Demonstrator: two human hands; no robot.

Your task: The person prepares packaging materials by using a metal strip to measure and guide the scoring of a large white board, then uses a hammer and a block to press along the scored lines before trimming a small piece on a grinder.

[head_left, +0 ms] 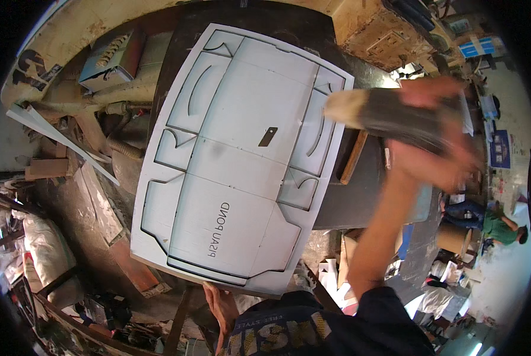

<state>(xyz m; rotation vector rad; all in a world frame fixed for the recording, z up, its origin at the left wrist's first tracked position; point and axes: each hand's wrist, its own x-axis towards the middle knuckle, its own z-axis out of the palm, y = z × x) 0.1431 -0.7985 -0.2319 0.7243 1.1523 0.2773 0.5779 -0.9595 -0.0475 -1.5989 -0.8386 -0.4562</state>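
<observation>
While a grey die-cut cardboard sheet (241,160) lies flat across the dark worktable (360,202), the left hand (221,308) rests at its near edge, fingers loosely together. Above its right edge, the blurred right hand (437,139) clamps a dark brush (390,115).

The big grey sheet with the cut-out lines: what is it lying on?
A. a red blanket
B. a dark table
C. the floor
B: the grey sheet lies flat on a dark table, whose top shows past the sheet's right edge, under the raised right hand.
</observation>
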